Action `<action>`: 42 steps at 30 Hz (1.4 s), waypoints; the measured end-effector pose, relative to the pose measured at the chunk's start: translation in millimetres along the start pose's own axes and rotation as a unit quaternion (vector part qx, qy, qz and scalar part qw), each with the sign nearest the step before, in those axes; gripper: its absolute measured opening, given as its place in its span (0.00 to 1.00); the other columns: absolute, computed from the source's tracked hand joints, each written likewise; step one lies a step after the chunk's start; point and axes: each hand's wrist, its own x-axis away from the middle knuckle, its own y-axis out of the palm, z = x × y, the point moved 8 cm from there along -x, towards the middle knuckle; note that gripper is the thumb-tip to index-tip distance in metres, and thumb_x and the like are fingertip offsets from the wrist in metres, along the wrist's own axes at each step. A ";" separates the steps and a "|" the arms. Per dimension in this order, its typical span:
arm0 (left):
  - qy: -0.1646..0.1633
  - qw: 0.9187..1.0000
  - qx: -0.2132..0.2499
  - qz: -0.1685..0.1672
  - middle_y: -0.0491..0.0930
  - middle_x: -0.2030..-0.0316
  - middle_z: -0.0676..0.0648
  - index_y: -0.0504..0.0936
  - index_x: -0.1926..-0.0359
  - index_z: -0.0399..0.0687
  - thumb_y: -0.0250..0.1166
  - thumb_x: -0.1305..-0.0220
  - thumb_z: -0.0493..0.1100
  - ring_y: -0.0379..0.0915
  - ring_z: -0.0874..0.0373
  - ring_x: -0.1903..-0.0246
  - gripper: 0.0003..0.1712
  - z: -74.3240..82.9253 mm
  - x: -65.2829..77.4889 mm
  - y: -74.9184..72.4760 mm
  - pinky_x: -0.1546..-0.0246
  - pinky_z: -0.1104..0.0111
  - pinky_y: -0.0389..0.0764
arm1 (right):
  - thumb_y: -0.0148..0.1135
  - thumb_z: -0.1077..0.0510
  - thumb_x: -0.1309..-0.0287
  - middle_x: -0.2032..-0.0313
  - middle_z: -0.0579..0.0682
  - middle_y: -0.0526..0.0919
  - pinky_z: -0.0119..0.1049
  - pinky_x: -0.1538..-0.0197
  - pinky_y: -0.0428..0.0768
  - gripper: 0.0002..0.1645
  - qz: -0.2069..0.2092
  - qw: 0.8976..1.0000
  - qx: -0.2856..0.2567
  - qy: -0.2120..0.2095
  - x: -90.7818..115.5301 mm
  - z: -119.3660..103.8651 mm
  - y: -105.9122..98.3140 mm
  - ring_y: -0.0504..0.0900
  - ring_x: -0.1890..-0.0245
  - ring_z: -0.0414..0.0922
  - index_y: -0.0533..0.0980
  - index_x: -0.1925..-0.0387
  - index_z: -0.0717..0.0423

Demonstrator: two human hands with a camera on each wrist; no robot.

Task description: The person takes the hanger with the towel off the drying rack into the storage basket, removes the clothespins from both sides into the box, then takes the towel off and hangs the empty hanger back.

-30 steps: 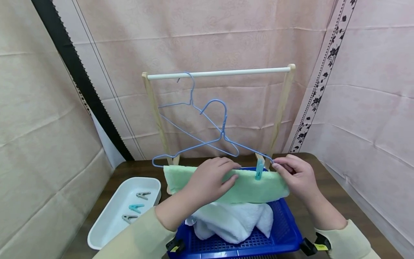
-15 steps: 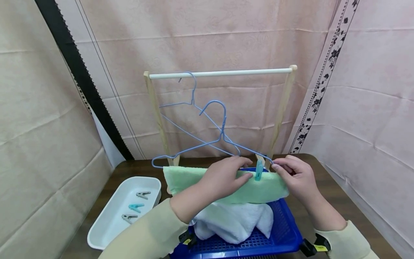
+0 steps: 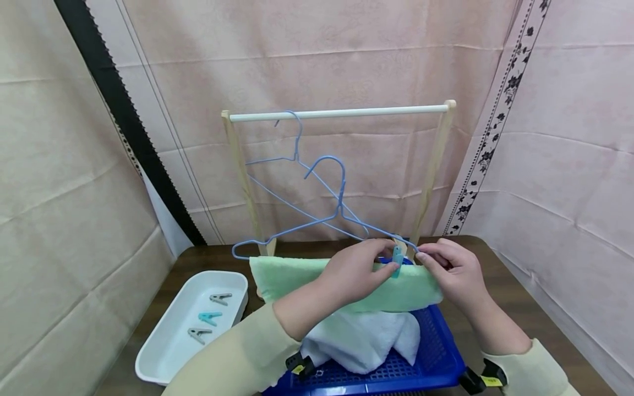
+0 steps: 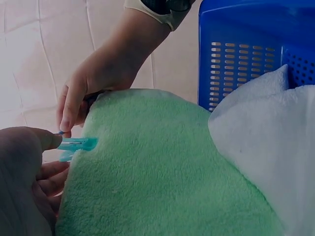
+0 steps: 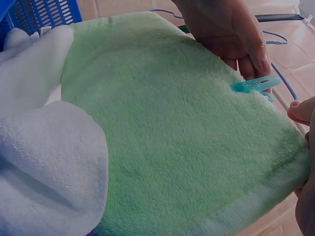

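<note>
A green towel (image 3: 289, 276) hangs folded over the lower bar of a blue wire hanger (image 3: 317, 220). A turquoise clothespin (image 4: 81, 143) is clipped on the towel's top edge towards the right end. My left hand (image 3: 353, 270) reaches across the towel and pinches the clothespin's handles, thumb in front and fingers behind in the left wrist view. With thumb and fingertips my right hand (image 3: 454, 270) grips the hanger's right corner, just beside the towel's end. The hanger's hook stands upright, and its bar is hidden beneath the towel.
Behind, a second blue hanger (image 3: 297, 142) hangs from the white rail (image 3: 342, 114) of a wooden rack. A blue basket (image 3: 441, 352) holds a white towel (image 3: 364, 344) below my hands. Several clothespins, including a grey one (image 3: 199, 334), lie in a white tray (image 3: 157, 352) at left.
My left hand has slid rightwards along the towel's top edge to the turquoise clothespin and taken hold of it. My right hand keeps its grip on the hanger corner.
</note>
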 end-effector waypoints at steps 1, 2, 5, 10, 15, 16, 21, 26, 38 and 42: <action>0.004 1.000 0.005 0.005 0.80 0.47 0.61 0.75 0.36 0.59 0.58 0.28 0.58 0.78 0.69 0.52 0.24 0.7 0.2 0.0 0.57 0.71 0.79 | 0.65 0.84 0.57 0.82 0.46 0.63 0.29 0.78 0.59 0.12 0.000 1.000 0.004 -0.001 0.8 2.6 0.2 0.60 0.80 0.35 0.81 0.70 0.71; 0.009 1.000 0.009 0.009 0.79 0.46 0.61 0.75 0.36 0.59 0.58 0.28 0.58 0.78 0.69 0.52 0.24 1.6 0.3 0.0 0.56 0.72 0.79 | 0.65 0.85 0.58 0.82 0.46 0.63 0.29 0.78 0.59 0.14 0.000 1.000 0.009 -0.002 1.9 5.8 0.5 0.60 0.80 0.35 0.81 0.70 0.70; 0.023 0.999 0.017 0.020 0.79 0.45 0.61 0.76 0.36 0.59 0.59 0.28 0.57 0.78 0.70 0.52 0.23 4.4 0.6 -0.3 0.57 0.73 0.79 | 0.66 0.84 0.58 0.82 0.45 0.64 0.29 0.78 0.59 0.14 0.001 1.000 0.005 -0.002 5.9 18.7 0.6 0.60 0.80 0.35 0.82 0.69 0.69; 0.041 0.998 0.018 0.035 0.79 0.46 0.61 0.78 0.38 0.59 0.61 0.30 0.56 0.78 0.70 0.54 0.22 7.8 1.3 -2.3 0.57 0.75 0.78 | 0.68 0.82 0.56 0.82 0.44 0.65 0.28 0.78 0.60 0.15 0.000 1.000 0.002 0.003 9.2 34.0 -0.8 0.61 0.80 0.35 0.84 0.67 0.65; 0.061 0.997 0.022 0.047 0.80 0.48 0.61 0.79 0.40 0.59 0.62 0.31 0.56 0.77 0.70 0.55 0.21 11.4 1.8 -4.1 0.57 0.77 0.77 | 0.68 0.81 0.55 0.82 0.43 0.65 0.28 0.79 0.60 0.14 -0.001 1.000 -0.004 0.003 9.1 36.7 -1.6 0.61 0.80 0.35 0.84 0.67 0.65; 0.065 0.996 0.022 0.049 0.80 0.48 0.61 0.79 0.40 0.58 0.63 0.31 0.56 0.77 0.70 0.55 0.21 12.3 1.9 -4.2 0.57 0.77 0.77 | 0.68 0.81 0.55 0.82 0.43 0.65 0.28 0.79 0.60 0.14 -0.001 1.000 -0.004 0.003 9.2 36.7 -1.8 0.61 0.80 0.35 0.84 0.67 0.65; 0.075 0.996 0.018 0.050 0.80 0.50 0.61 0.80 0.41 0.57 0.65 0.32 0.54 0.76 0.70 0.55 0.21 15.7 2.2 -4.2 0.57 0.79 0.76 | 0.67 0.81 0.55 0.82 0.43 0.65 0.28 0.79 0.60 0.13 0.000 1.000 -0.006 0.004 9.2 35.7 -2.0 0.61 0.80 0.35 0.83 0.67 0.67; 0.076 0.996 0.015 0.047 0.80 0.50 0.60 0.80 0.42 0.56 0.65 0.32 0.53 0.76 0.70 0.54 0.20 17.8 2.9 -3.7 0.56 0.80 0.75 | 0.67 0.83 0.58 0.82 0.43 0.65 0.28 0.79 0.59 0.15 0.008 1.000 -0.004 -0.003 9.5 36.5 -2.4 0.60 0.81 0.34 0.83 0.69 0.67; 0.095 0.993 0.004 0.073 0.81 0.53 0.60 0.82 0.50 0.56 0.65 0.32 0.50 0.78 0.70 0.55 0.13 19.7 4.2 -5.7 0.55 0.79 0.76 | 0.68 0.81 0.56 0.82 0.43 0.64 0.28 0.78 0.60 0.15 -0.001 1.000 0.004 0.017 10.6 39.5 -1.1 0.61 0.80 0.34 0.84 0.67 0.64; 0.102 0.991 0.005 0.082 0.82 0.56 0.60 0.84 0.54 0.55 0.66 0.32 0.49 0.78 0.70 0.56 0.09 20.3 4.0 -6.3 0.56 0.79 0.76 | 0.68 0.81 0.56 0.82 0.43 0.64 0.28 0.78 0.60 0.15 -0.001 1.000 0.002 0.015 10.9 39.9 -1.0 0.61 0.80 0.34 0.84 0.67 0.64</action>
